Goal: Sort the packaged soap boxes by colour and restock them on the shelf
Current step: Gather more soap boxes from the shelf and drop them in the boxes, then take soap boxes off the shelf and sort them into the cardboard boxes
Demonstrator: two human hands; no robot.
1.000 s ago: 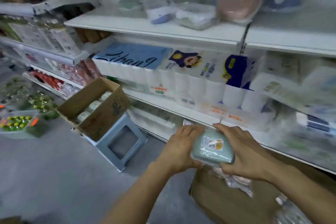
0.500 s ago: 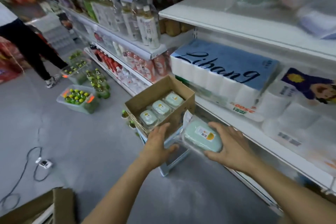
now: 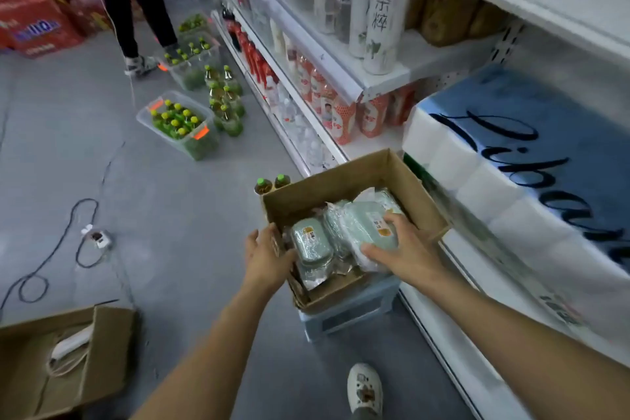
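An open cardboard box (image 3: pixel 344 177) sits on a pale blue stool (image 3: pixel 354 312) beside the shelf. Several green soap packs in clear wrap lie inside it; one green soap pack (image 3: pixel 311 242) lies at the box's near left. My right hand (image 3: pixel 399 251) grips another green soap pack (image 3: pixel 366 228) low inside the box, thumb along its near edge and fingers over its far end. My left hand (image 3: pixel 264 254) rests with straight fingers on the box's near-left wall.
White shelving (image 3: pixel 477 361) runs along the right with a blue toilet-paper pack (image 3: pixel 531 160) and bottles. Tubs of green bottles (image 3: pixel 177 124) stand on the floor, a cable (image 3: pixel 54 249) and a second cardboard box (image 3: pixel 61 361) at left. Another person (image 3: pixel 126 0) stands at the far end.
My view swung left and down from the shelf to the box. My right hand carried the green soap pack down into the box, and my left hand let go and moved to the box's wall.
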